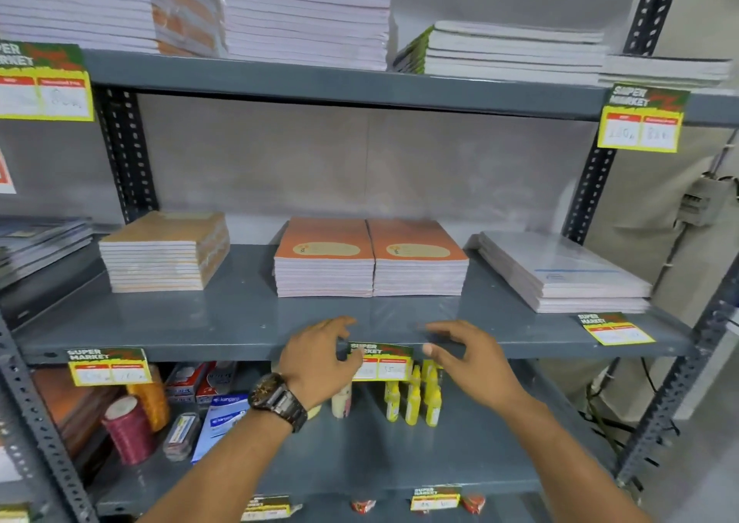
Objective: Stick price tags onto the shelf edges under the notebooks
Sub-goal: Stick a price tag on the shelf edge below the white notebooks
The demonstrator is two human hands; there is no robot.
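A yellow and green price tag (383,362) hangs on the front edge of the middle grey shelf (240,348), under two stacks of orange notebooks (370,260). My left hand (320,358), with a dark watch on the wrist, has its thumb touching the tag's left side. My right hand (468,356) hovers just right of the tag, fingers spread, with a thin clear strip blurred at its fingertips. Other tags sit at the shelf's left (108,366) and right (616,328) ends. Whether either hand pinches the tag is unclear.
A tan notebook stack (164,252) and a wrapped white stack (560,274) flank the orange ones. The upper shelf carries tall white stacks (304,14) and two tags. Below are yellow bottles (412,398), a thread spool (128,428) and stapler boxes (222,418).
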